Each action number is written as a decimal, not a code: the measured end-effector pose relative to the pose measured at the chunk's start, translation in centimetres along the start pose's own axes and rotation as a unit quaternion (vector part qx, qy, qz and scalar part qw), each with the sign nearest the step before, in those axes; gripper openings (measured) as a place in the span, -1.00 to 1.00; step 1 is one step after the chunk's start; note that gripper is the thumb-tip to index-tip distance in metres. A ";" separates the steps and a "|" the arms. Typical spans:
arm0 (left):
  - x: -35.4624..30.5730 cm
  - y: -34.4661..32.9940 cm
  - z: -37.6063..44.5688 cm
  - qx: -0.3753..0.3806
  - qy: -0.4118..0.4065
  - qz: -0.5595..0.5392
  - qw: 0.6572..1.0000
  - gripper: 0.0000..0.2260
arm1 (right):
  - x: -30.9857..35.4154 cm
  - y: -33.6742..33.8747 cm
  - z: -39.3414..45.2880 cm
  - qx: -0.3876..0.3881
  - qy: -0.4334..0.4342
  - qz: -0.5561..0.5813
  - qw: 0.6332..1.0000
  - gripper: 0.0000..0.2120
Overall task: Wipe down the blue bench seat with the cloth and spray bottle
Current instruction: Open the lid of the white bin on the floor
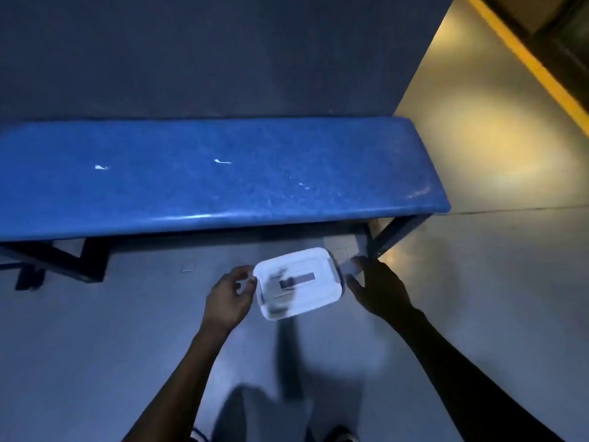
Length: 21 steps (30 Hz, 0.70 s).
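The blue bench seat (223, 173) runs across the middle of the view, with a few small white marks on it. On the floor in front of it is a white lidded plastic box (306, 295), with blurred dark shapes showing on or through its lid. My left hand (228, 298) curls against the box's left rim, fingertips pinching its edge. To the right of the box, my right hand (379, 288) has its fingers spread, a little apart from the side clip. I see neither a cloth nor a spray bottle.
The bench stands on a dark metal frame (392, 234) against a dark wall (223, 52). The glossy floor (478, 282) extends to the right, where a yellow-edged structure (541, 68) runs diagonally. My feet show at the bottom edge.
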State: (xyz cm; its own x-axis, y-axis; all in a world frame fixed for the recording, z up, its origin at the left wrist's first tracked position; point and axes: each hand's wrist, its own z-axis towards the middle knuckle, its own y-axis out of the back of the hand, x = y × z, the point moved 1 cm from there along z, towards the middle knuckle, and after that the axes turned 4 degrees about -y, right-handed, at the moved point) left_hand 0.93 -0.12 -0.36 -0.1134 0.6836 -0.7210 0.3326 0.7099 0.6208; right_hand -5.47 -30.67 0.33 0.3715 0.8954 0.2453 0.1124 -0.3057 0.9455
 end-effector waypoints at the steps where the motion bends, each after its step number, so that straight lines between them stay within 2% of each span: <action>1: 1.9 -1.5 1.6 -0.003 0.009 -0.013 1.000 -0.70 | -0.7 -2.7 1.6 -0.009 0.010 0.007 1.000 -0.58; 4: 6.8 -5.7 6.7 0.024 0.064 -0.043 0.997 -0.61 | -1.7 -8.4 6.0 0.023 -0.022 0.014 0.999 -0.57; 10: 15.1 -15.4 14.6 0.071 0.179 -0.102 0.976 -0.31 | -7.5 -21.5 13.5 0.028 -0.094 0.068 0.993 -0.50; 11: 16.2 -16.9 15.3 0.077 0.195 -0.097 0.973 -0.37 | -8.1 -22.9 14.0 0.027 -0.099 0.090 0.991 -0.42; 13: 17.9 -19.1 16.3 0.071 0.185 -0.071 0.978 -0.62 | -8.4 -24.4 14.0 0.035 -0.118 0.112 0.986 -0.32; 15: 19.5 -20.3 17.3 0.039 0.162 -0.078 0.983 -0.73 | -8.4 -25.2 13.8 0.048 -0.128 0.107 0.985 -0.43; 19: 19.5 -19.9 19.1 0.012 0.107 -0.109 0.988 -0.80 | -8.8 -25.6 13.6 0.003 -0.146 0.106 0.984 -0.58; 21: 21.4 -20.3 20.8 0.015 0.101 -0.099 0.990 -0.71 | -8.9 -25.3 13.2 0.014 -0.158 0.113 0.981 -0.58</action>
State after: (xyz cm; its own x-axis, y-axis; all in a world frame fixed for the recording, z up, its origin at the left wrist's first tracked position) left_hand 11.24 -3.42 -34.78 -0.3633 0.5529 -0.7499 0.3116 0.8306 0.4615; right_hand 0.50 -35.19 -28.63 0.6563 0.6606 0.3645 0.0187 -0.4972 0.8674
